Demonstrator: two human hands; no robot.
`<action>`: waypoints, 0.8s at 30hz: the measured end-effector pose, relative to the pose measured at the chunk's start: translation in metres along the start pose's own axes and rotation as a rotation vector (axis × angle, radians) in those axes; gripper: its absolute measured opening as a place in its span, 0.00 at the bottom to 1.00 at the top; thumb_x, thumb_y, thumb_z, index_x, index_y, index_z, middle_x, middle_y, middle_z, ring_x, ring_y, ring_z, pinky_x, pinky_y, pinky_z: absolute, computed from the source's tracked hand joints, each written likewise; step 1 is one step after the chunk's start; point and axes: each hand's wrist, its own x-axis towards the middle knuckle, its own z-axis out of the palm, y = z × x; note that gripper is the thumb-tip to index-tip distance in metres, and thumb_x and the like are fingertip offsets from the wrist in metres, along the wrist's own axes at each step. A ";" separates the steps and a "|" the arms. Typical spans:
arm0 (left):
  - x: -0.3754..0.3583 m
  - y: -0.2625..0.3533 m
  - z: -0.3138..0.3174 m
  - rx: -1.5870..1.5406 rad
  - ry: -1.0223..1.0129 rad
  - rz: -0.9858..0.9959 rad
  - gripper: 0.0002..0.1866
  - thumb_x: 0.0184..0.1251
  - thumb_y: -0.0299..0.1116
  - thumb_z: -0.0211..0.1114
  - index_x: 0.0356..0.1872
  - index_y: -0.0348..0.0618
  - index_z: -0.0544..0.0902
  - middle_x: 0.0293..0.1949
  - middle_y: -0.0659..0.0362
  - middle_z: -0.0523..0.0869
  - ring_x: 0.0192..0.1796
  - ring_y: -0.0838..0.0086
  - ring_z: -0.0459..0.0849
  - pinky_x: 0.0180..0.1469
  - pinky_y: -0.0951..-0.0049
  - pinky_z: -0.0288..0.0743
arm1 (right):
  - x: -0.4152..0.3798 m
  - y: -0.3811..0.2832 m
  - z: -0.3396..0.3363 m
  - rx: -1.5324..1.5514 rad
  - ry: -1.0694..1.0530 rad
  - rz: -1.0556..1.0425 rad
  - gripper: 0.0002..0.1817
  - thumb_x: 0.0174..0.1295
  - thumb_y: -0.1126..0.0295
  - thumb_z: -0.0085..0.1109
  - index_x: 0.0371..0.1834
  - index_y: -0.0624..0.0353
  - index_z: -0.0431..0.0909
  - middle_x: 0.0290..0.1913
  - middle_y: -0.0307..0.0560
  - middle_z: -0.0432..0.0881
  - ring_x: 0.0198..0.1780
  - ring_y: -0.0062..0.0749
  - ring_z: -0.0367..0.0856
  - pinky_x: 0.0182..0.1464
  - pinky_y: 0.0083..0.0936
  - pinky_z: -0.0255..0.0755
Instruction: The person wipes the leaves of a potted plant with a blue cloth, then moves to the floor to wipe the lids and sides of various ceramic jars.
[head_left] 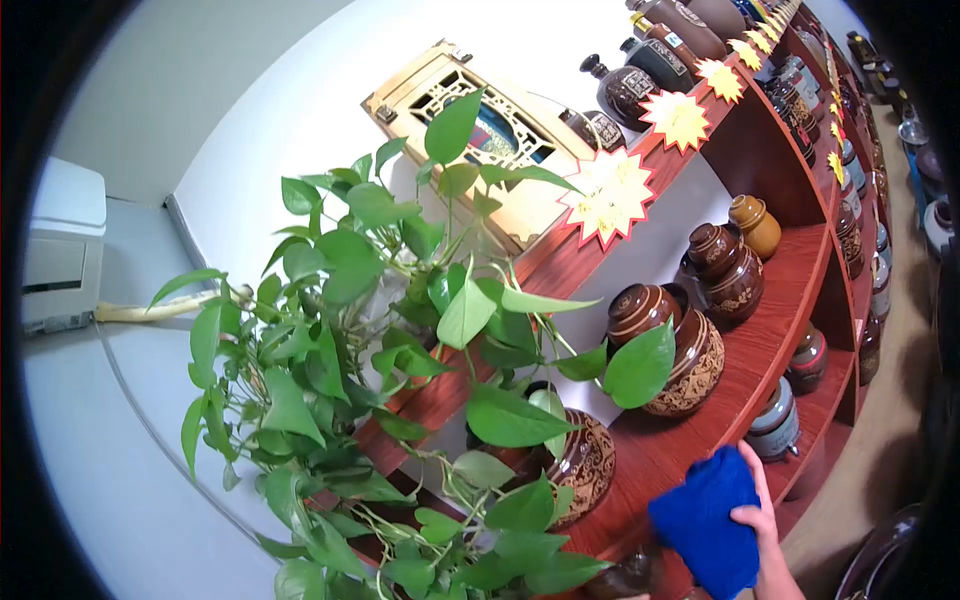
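Note:
My right hand [765,520] is at the lower right, closed around a folded blue cloth [708,520]. The cloth is beside the front edge of a reddish-brown wooden shelf [740,350]. Above and left of the cloth, a brown glazed jar with a carved band [690,370] stands on that shelf. Another patterned brown jar [585,465] sits farther left, partly covered by leaves. Close to my fingertips, on a lower level, is a grey-blue jar [775,420]. My left hand is out of view.
A leafy green potted plant [340,270] hangs over the shelf's left end. Smaller jars [725,270] line the shelf. Star-shaped yellow tags [608,195] run along its upper edge. Bottles [625,90] and a wooden case [480,130] stand on top. A white air conditioner [65,245] is at left.

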 end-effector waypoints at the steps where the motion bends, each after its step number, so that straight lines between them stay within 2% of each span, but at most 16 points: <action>1: 0.004 0.014 -0.009 -0.043 0.021 -0.021 0.07 0.62 0.22 0.57 0.38 0.34 0.82 0.41 0.52 0.85 0.46 0.66 0.83 0.50 0.70 0.74 | 0.000 -0.004 0.012 0.260 0.063 -0.004 0.43 0.42 0.67 0.60 0.67 0.62 0.56 0.60 0.54 0.69 0.58 0.40 0.72 0.64 0.34 0.61; 3: 0.010 0.035 -0.030 -0.165 0.094 0.102 0.07 0.63 0.24 0.57 0.37 0.33 0.82 0.40 0.51 0.85 0.44 0.67 0.83 0.49 0.72 0.75 | 0.003 -0.011 0.017 0.379 -0.113 0.160 0.44 0.49 0.62 0.57 0.71 0.60 0.49 0.67 0.57 0.62 0.67 0.48 0.62 0.67 0.48 0.57; 4: 0.016 0.049 -0.037 -0.195 0.099 0.092 0.07 0.63 0.24 0.57 0.37 0.33 0.82 0.40 0.51 0.85 0.44 0.67 0.83 0.49 0.72 0.75 | 0.003 -0.028 0.049 0.695 -0.318 0.248 0.45 0.50 0.63 0.58 0.72 0.59 0.47 0.69 0.54 0.59 0.71 0.54 0.55 0.67 0.58 0.55; 6: 0.032 0.077 -0.056 -0.150 0.237 0.363 0.09 0.64 0.29 0.56 0.35 0.34 0.81 0.39 0.50 0.85 0.43 0.67 0.83 0.46 0.70 0.75 | 0.014 -0.041 0.074 0.672 -0.459 0.234 0.45 0.51 0.66 0.59 0.72 0.59 0.46 0.70 0.52 0.56 0.71 0.60 0.53 0.65 0.64 0.54; 7: 0.039 0.088 -0.069 -0.124 0.316 0.498 0.10 0.65 0.32 0.56 0.35 0.34 0.81 0.38 0.50 0.85 0.42 0.66 0.83 0.44 0.70 0.75 | 0.018 -0.048 0.086 0.697 -0.491 0.235 0.46 0.51 0.69 0.60 0.72 0.58 0.45 0.71 0.53 0.53 0.69 0.67 0.52 0.65 0.63 0.55; 9: 0.062 0.077 -0.109 -0.117 0.088 0.723 0.17 0.68 0.30 0.53 0.54 0.32 0.74 0.54 0.43 0.76 0.57 0.60 0.77 0.54 0.63 0.74 | 0.030 -0.061 0.107 0.503 -0.554 0.091 0.45 0.50 0.69 0.63 0.71 0.60 0.48 0.68 0.53 0.60 0.67 0.57 0.61 0.65 0.54 0.59; 10: 0.077 0.091 -0.107 -0.093 0.211 0.652 0.15 0.67 0.29 0.52 0.51 0.32 0.75 0.53 0.44 0.78 0.56 0.61 0.78 0.52 0.64 0.75 | 0.047 -0.056 0.101 0.229 -0.438 0.055 0.44 0.48 0.69 0.65 0.69 0.61 0.51 0.64 0.52 0.64 0.64 0.50 0.65 0.64 0.48 0.61; 11: 0.095 0.109 -0.107 -0.069 0.332 0.579 0.14 0.67 0.28 0.52 0.49 0.31 0.77 0.51 0.44 0.79 0.54 0.62 0.78 0.51 0.64 0.75 | 0.053 -0.066 0.120 0.026 -0.335 -0.170 0.42 0.46 0.70 0.68 0.65 0.62 0.56 0.60 0.50 0.69 0.60 0.41 0.69 0.63 0.40 0.63; 12: 0.113 0.120 -0.110 -0.202 0.279 0.529 0.17 0.65 0.23 0.52 0.54 0.30 0.72 0.56 0.47 0.75 0.58 0.64 0.75 0.58 0.66 0.70 | 0.060 -0.077 0.140 -0.197 -0.181 -0.368 0.41 0.43 0.71 0.70 0.62 0.63 0.60 0.55 0.47 0.73 0.56 0.33 0.73 0.62 0.33 0.64; 13: 0.131 0.127 -0.115 -0.330 0.220 0.482 0.22 0.64 0.18 0.53 0.60 0.29 0.67 0.60 0.49 0.71 0.61 0.66 0.72 0.65 0.68 0.64 | 0.084 -0.077 0.151 -0.359 -0.236 -0.561 0.39 0.43 0.73 0.69 0.62 0.64 0.61 0.53 0.48 0.74 0.55 0.33 0.73 0.61 0.32 0.65; 15: 0.170 0.134 -0.114 -0.561 0.253 0.509 0.21 0.64 0.24 0.52 0.59 0.29 0.68 0.60 0.47 0.72 0.64 0.64 0.70 0.65 0.67 0.64 | 0.094 -0.101 0.209 -0.390 -0.234 -0.750 0.35 0.45 0.79 0.65 0.60 0.64 0.64 0.53 0.49 0.74 0.54 0.32 0.73 0.60 0.29 0.65; 17: 0.192 0.145 -0.120 -0.937 0.163 0.480 0.25 0.64 0.22 0.52 0.63 0.28 0.63 0.64 0.47 0.67 0.68 0.64 0.64 0.71 0.67 0.54 | 0.126 -0.108 0.244 -0.474 -0.177 -1.117 0.34 0.45 0.81 0.62 0.61 0.64 0.64 0.49 0.49 0.77 0.49 0.34 0.77 0.56 0.28 0.68; 19: 0.214 0.144 -0.125 -1.098 0.223 0.484 0.27 0.65 0.25 0.50 0.66 0.30 0.59 0.67 0.49 0.63 0.71 0.64 0.59 0.74 0.66 0.47 | 0.132 -0.127 0.273 -0.633 -0.237 -1.340 0.34 0.48 0.82 0.61 0.63 0.59 0.65 0.52 0.48 0.76 0.49 0.33 0.78 0.55 0.28 0.71; 21: 0.226 0.150 -0.130 -1.262 0.194 0.470 0.28 0.67 0.28 0.49 0.67 0.32 0.55 0.68 0.51 0.61 0.72 0.65 0.56 0.75 0.66 0.44 | 0.122 -0.136 0.293 -0.980 -0.054 -1.515 0.36 0.44 0.82 0.60 0.62 0.48 0.69 0.49 0.46 0.77 0.45 0.38 0.81 0.48 0.28 0.75; 22: 0.229 0.154 -0.132 -1.304 0.150 0.483 0.28 0.69 0.32 0.47 0.67 0.33 0.55 0.69 0.52 0.59 0.73 0.67 0.53 0.74 0.66 0.43 | 0.119 -0.136 0.302 -1.139 -0.001 -1.510 0.37 0.41 0.79 0.61 0.60 0.37 0.71 0.47 0.45 0.77 0.42 0.41 0.81 0.40 0.31 0.76; 24: 0.238 0.152 -0.136 -1.373 0.090 0.489 0.27 0.70 0.33 0.46 0.67 0.34 0.56 0.69 0.52 0.59 0.73 0.68 0.53 0.74 0.66 0.43 | 0.128 -0.129 0.313 -1.297 -0.037 -1.615 0.38 0.40 0.78 0.61 0.59 0.32 0.72 0.47 0.43 0.77 0.40 0.39 0.81 0.37 0.32 0.76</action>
